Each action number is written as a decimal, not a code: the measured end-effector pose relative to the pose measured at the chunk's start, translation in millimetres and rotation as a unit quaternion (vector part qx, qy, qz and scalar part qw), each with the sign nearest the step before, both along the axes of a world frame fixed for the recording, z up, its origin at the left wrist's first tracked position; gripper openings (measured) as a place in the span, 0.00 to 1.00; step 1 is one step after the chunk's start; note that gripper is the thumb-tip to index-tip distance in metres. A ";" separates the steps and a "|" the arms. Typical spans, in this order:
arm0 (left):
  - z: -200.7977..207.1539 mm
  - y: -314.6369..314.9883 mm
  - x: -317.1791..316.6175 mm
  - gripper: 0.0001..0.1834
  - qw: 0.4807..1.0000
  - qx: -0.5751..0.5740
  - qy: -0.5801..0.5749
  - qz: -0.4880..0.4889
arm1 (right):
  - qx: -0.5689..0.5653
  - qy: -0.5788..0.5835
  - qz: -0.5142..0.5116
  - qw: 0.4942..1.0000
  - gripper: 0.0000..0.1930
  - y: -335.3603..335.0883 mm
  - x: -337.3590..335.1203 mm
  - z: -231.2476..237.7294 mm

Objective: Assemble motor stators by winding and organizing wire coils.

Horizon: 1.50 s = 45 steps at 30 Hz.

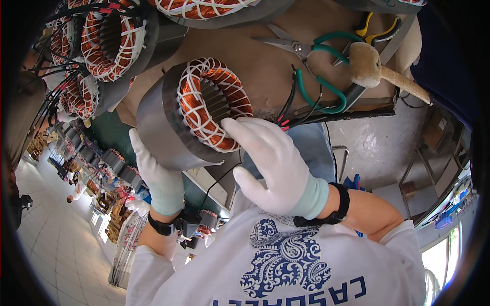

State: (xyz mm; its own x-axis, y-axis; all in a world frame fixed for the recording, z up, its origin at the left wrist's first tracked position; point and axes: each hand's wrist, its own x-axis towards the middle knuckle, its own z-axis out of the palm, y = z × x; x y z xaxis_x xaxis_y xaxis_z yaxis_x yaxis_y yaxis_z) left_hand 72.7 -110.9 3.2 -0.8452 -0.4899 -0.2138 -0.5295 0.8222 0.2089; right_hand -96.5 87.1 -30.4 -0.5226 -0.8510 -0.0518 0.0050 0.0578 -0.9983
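A motor stator sits at the bench's near edge, its grey steel shell round an orange copper winding laced with white cord. My left hand, in a white glove with a pale green cuff, cups the shell's lower left side; some of its fingers are hidden. Against the winding's near right rim rest the fingertips of my right hand, gloved alike. That hand is open, its thumb apart from the fingers. Black leads with red ends lie just right of the stator.
Green-handled scissors, a wooden-handled mallet and yellow-and-black pliers lie right on the brown bench cover. More wound stators crowd the far left; another stands beyond mine. A metal-framed rack stands at right.
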 end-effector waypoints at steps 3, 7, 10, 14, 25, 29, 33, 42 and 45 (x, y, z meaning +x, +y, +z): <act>-7.8 16.2 -7.7 0.15 0.999 0.016 0.043 0.022 | 0.026 0.021 0.013 0.999 0.31 1.6 -1.8 -3.8; -18.7 15.5 -5.2 0.16 0.971 0.121 0.134 0.156 | 0.044 0.046 0.031 0.997 0.29 -7.0 -12.7 1.9; -33.6 25.8 32.4 0.21 0.657 0.490 0.443 0.364 | 0.047 0.104 0.079 0.990 0.22 -30.1 -22.9 16.4; -38.5 37.5 -13.4 0.16 0.823 0.215 0.401 0.341 | 0.228 -0.194 0.089 0.950 0.14 -52.1 -16.2 31.2; -11.6 55.1 10.5 0.19 0.795 0.233 0.370 0.419 | 0.176 -0.128 0.094 0.971 0.20 -43.9 11.8 64.4; 13.9 63.3 104.7 0.16 0.771 0.339 0.334 0.424 | 0.201 -0.021 0.185 0.962 0.16 -63.8 87.9 109.0; 13.1 54.6 204.0 0.25 0.666 0.335 0.347 0.569 | 0.208 0.124 0.388 0.889 0.16 -112.1 156.6 93.2; -68.5 53.4 444.0 0.25 0.361 0.367 0.412 0.751 | 0.134 0.117 0.559 0.810 0.12 -211.9 420.8 20.1; -92.1 101.0 487.4 0.19 0.467 0.201 0.400 0.763 | 0.138 0.207 0.580 0.776 0.15 -203.2 485.2 5.3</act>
State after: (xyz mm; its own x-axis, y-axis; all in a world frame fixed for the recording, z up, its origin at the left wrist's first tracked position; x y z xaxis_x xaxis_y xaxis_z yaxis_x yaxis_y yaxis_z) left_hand 560.1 -9.8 -88.9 0.5326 -0.7088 -0.4626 -0.0564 -0.5751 0.8161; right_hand 388.7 -116.1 -25.1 0.5660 -0.7475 -0.3477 -0.5278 -0.0045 -0.8494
